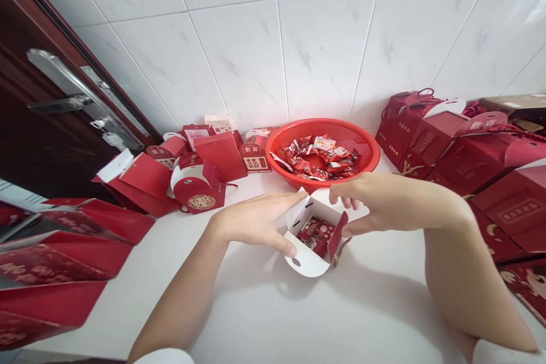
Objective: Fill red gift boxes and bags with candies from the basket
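**Open gift box (315,266) lies on the near side of the red basket (362,148)**

A white tabletop (256,313) spreads under and in front of the basket. To the basket's right is a crowd of red boxes (447,151); to its left stands a looser group of red cartons (198,185).

The gift box is just in front of the basket, towards the wearer; whether the two touch cannot be told. Its opening faces up and looks nearly square, so no clear long axis shows. Neither hand is nearer: the box sits between them. The left hand (262,222) is spread open across the side lying left of the basket's middle, its thumb on the white near flap (305,261) and its fingers reaching to the far edge. The right hand (375,205) comes in from the other side, fingers curled, thumb apart and by the red side flap (339,234); whether it pinches anything is unclear.

The basket holds a ring of small wrapped packets (336,153), with bare red mesh showing at its middle. The gift box holds several red printed packets (318,233), low inside. Smallest is a twisted cord (339,253) beside the red flap.
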The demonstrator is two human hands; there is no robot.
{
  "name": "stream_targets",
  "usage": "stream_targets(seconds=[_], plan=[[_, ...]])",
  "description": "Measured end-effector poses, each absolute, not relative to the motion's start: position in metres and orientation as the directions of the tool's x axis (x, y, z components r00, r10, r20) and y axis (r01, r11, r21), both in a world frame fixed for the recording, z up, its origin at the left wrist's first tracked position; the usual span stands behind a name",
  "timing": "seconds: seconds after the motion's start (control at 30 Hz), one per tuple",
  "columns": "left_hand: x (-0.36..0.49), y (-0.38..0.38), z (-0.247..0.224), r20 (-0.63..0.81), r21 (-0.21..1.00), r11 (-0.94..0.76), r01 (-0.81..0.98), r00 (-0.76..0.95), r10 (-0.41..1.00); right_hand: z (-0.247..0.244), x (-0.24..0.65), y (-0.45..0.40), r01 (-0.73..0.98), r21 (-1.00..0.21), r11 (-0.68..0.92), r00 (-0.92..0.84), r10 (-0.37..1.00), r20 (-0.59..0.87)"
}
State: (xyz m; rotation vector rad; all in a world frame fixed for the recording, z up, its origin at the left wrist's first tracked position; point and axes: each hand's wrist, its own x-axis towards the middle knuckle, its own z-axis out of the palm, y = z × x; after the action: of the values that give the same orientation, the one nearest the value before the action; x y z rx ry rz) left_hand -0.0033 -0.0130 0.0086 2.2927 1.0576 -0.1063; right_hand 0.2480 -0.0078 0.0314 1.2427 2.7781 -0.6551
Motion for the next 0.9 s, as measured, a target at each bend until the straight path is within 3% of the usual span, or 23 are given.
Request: stream_targets(seconds=[0.2,0.3,0.43,0.53,0.67,0.8,0.9], plan=[[-0.006,-0.025,0.017,-0.296,0.411,-0.509,0.756,0.639,0.71,0.024,0.234,-0.009,0.842,-0.123,0.526,-0.538,0.801,-0.261],[-0.004,-0.029,0.022,-0.226,0.465,-0.546,0.697,0.689,0.688,0.018,0.223,-0.009,0.878,0.001,0.479,-0.465,0.853,-0.238],[0.001,-0.029,0.022,-0.244,0.587,-0.558,0.587,0.785,0.57,0.013,0.215,-0.009,0.899,0.051,0.435,-0.421,0.889,-0.179],[0.004,-0.024,0.015,-0.249,0.624,-0.551,0.554,0.809,0.532,0.013,0.215,-0.009,0.882,0.047,0.469,-0.46,0.878,-0.131],[0.009,-0.016,0.004,-0.225,0.565,-0.5,0.657,0.705,0.673,0.015,0.216,-0.011,0.819,-0.04,0.572,-0.573,0.815,-0.087],[0.011,-0.014,-0.003,-0.146,0.444,-0.469,0.763,0.578,0.803,0.017,0.215,-0.013,0.683,-0.175,0.71,-0.729,0.647,-0.222],[0.01,-0.011,-0.006,-0.156,0.493,-0.493,0.717,0.63,0.761,0.021,0.216,-0.013,0.661,-0.225,0.716,-0.742,0.578,-0.339]])
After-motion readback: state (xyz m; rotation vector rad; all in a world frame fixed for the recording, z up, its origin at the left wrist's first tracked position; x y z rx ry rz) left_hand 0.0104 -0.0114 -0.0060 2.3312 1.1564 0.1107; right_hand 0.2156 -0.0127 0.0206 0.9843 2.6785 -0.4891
